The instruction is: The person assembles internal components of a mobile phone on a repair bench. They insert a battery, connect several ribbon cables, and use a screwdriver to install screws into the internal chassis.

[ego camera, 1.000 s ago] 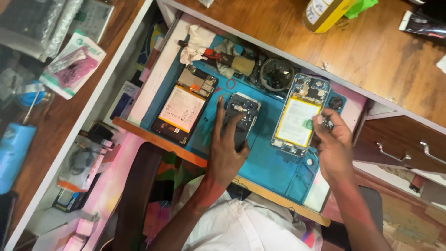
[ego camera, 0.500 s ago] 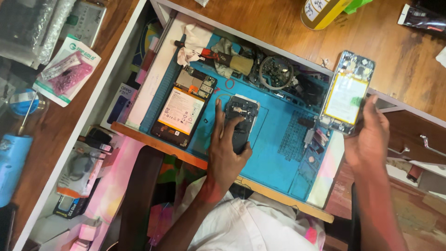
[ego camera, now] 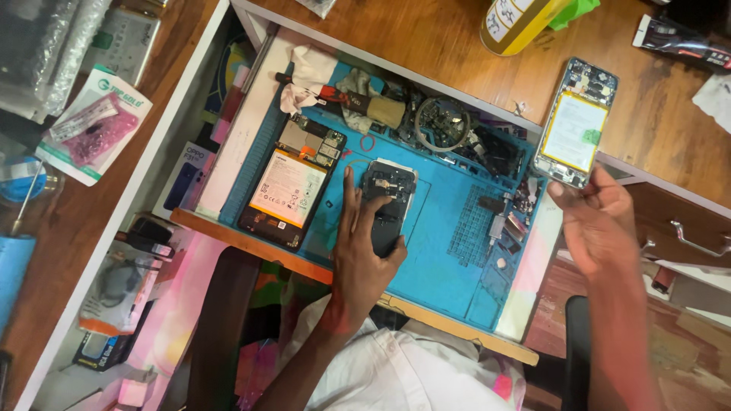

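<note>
Black, backless phone (ego camera: pixel 387 205) lies gripped by the left hand (ego camera: pixel 364 259); right hand (ego camera: pixel 601 228) grips a yellow-battery phone (ego camera: pixel 575 122).

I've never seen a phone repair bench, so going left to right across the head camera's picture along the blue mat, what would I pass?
Open phone with a white battery → left hand on a dark phone part → grid of small compartments on the blue mat → right hand holding an opened phone over the wooden desk.
</note>
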